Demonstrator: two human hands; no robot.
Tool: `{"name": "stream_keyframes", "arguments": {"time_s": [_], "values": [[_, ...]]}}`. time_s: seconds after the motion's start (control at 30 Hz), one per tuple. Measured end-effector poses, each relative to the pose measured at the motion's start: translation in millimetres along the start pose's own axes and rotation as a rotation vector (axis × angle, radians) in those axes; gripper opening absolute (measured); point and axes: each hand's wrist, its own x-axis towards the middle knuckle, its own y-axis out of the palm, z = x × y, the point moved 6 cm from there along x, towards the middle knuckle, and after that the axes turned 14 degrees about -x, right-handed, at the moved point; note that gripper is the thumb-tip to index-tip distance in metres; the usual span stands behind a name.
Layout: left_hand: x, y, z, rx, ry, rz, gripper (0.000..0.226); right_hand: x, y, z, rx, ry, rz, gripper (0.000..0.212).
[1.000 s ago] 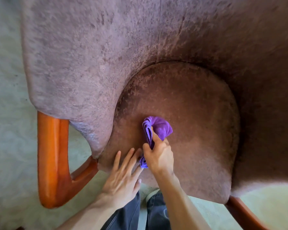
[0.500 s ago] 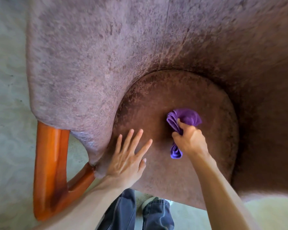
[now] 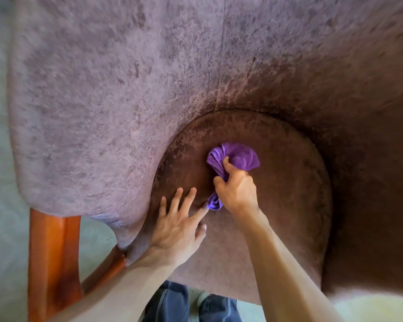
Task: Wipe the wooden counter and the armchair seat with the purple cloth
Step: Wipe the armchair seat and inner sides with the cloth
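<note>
Nearest to you: dark blue denim trouser legs at the bottom edge, above pale greenish patterned floor. Near left: glossy orange-brown wooden chair frame, an upright post joined to a slanting rail that meets the upholstery. Next: your left hand, palm down on the near-left part of the rounded brownish velvet armchair seat, fingers spread and flat on the fabric, index fingertip touching or just beside the lower tail of the cloth; which, the view does not settle. Just right and farther: your right hand, closed in a fist around the bunched middle of the crumpled purple microfibre cloth, thumb pressed into its folds. Cloth position: on the seat, left of centre, its fan-shaped bulk spreading beyond the knuckles on the far side, a narrow tail emerging below the fist on the near side. Farthest: mauve-grey mottled velvet chair back and wings, curving round the seat on left, far and right sides, with one vertical seam running down to the seat's far edge.
</note>
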Motion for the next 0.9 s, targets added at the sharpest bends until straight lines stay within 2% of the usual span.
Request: {"name": "stream_keyframes", "arguments": {"time_s": [0.07, 0.13, 0.2, 0.27, 0.4, 0.47, 0.57, 0.7, 0.83, 0.9], "values": [[0, -1, 0, 0.005, 0.003, 0.008, 0.053, 4, -6, 0, 0.031, -0.013, 0.009, 0.059], [1, -1, 0, 0.001, -0.005, 0.014, 0.055, 7, -15, -11, 0.019, 0.018, -0.102, 0.056], [3, -2, 0, 0.01, -0.011, 0.011, 0.055, 9, -16, -14, -0.054, 0.01, -0.049, 0.049], [5, -2, 0, 0.016, -0.014, 0.021, 0.054, 11, -18, -12, -0.098, -0.057, 0.01, 0.054], [4, -3, -2, 0.045, -0.014, -0.002, 0.053, 25, -50, -31, -0.202, 0.006, -0.161, 0.054], [3, -2, -3, 0.039, -0.017, -0.01, 0.052, 34, -60, -39, -0.296, 0.023, -0.105, 0.049], [3, -1, -6, 0.033, -0.022, -0.027, 0.052, 44, -82, -48, -0.36, 0.016, -0.123, 0.051], [4, -6, -7, 0.055, -0.023, -0.008, 0.051, 53, -98, -70, -0.399, 0.078, 0.091, 0.053], [14, -23, -20, 0.096, -0.024, -0.056, 0.037, 46, -103, -68, -0.352, 0.024, -0.094, 0.053], [25, -37, -36, 0.05, 0.021, -0.161, 0.032, 44, -91, -70, -0.334, 0.046, 0.001, 0.053]]}}
